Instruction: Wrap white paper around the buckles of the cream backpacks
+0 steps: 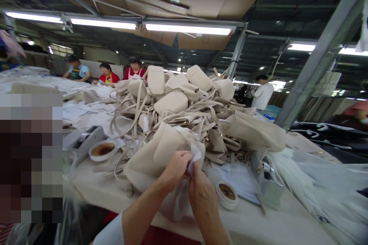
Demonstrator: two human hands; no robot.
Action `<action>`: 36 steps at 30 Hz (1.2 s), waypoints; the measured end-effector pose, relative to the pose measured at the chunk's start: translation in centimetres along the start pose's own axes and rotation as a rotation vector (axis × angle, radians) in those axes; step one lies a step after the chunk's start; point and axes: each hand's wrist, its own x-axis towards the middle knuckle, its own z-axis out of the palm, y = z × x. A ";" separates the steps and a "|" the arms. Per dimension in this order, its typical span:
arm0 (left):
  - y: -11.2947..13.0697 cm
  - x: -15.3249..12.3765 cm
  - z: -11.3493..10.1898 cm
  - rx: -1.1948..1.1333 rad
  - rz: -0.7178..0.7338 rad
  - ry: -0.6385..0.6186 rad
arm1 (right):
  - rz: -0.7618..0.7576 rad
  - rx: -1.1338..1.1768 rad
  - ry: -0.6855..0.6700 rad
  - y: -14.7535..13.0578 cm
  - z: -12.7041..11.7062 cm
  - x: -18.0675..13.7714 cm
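Observation:
Both my hands meet low in the middle of the view, in front of a cream bag (161, 153) that lies on the table edge. My left hand (176, 168) is closed, its fingers pinching a piece of white cloth or tissue (195, 156) at the bag's opening. My right hand (201, 187) is closed too, gripping the same white piece from the right. More white material hangs below my hands (175, 203). Behind the bag rises a tall heap of cream bags with long straps (184, 103).
A small white dish of brown glue (227, 193) stands right of my hands, another dish (102, 150) to the left beside a grey tool (87, 139). White sheets (310, 180) cover the table's right side. Several workers stand at the far end; a grey steel post (319, 57) slants at right.

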 end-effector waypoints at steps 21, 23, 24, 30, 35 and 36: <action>0.8 0.0 -2.6 -0.054 0.065 0.052 | 0.161 0.822 -0.143 -3.7 -2.8 6.5; 0.6 0.3 -2.7 -0.070 0.055 0.143 | 0.184 0.904 -0.176 -3.7 -2.2 6.6; 0.5 0.4 -2.7 -0.037 0.079 0.211 | 0.200 0.931 -0.182 -3.6 -2.0 6.4; 0.0 -0.8 -2.0 0.342 0.393 0.393 | 0.229 0.960 -0.126 -3.4 -1.3 5.4; -0.5 -1.6 -1.2 0.370 0.377 0.394 | 0.172 0.896 0.022 -3.3 -0.5 5.5; -0.7 -1.6 -1.2 0.373 0.379 0.403 | 0.160 0.859 0.068 -3.2 -0.4 5.5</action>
